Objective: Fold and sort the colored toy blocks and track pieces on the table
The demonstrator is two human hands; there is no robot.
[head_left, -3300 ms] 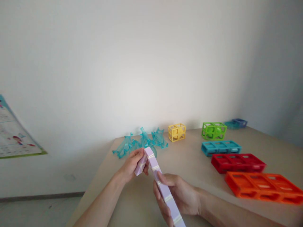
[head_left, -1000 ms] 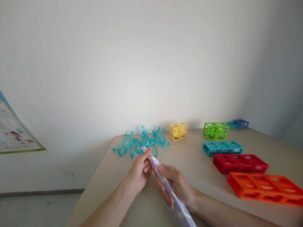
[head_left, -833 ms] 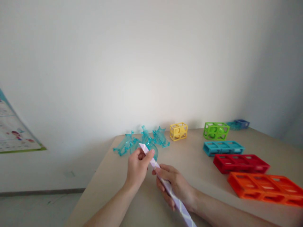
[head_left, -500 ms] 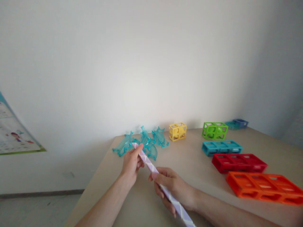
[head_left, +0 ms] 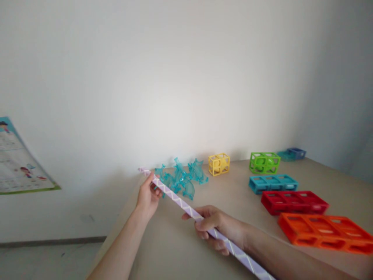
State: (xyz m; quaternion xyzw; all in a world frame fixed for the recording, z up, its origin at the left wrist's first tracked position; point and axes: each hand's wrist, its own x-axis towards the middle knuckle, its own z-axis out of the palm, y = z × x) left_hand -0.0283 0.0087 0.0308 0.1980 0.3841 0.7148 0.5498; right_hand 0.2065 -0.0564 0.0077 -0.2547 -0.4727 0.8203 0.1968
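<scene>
A long lilac and white segmented stick [head_left: 177, 201] stretches in a straight diagonal line above the table, from upper left to lower right. My left hand [head_left: 148, 195] pinches it near its far end. My right hand [head_left: 217, 228] is closed round its middle, and the near end runs out of view along my right forearm. Just behind the stick, a pile of clear teal plastic pieces [head_left: 182, 177] lies on the beige table [head_left: 233, 202].
Open-frame blocks stand on the right: yellow cube [head_left: 218, 163], green block [head_left: 265, 162], teal block [head_left: 272, 182], red block [head_left: 294, 201], orange block [head_left: 323, 230], and small blue pieces [head_left: 291, 154] by the wall. A poster [head_left: 20, 163] hangs at left. The table's left edge drops to the floor.
The folded end of the stick has been straightened out. My left hand has slid up and left along it, my right hand has lowered, and the stick now lies flatter and longer.
</scene>
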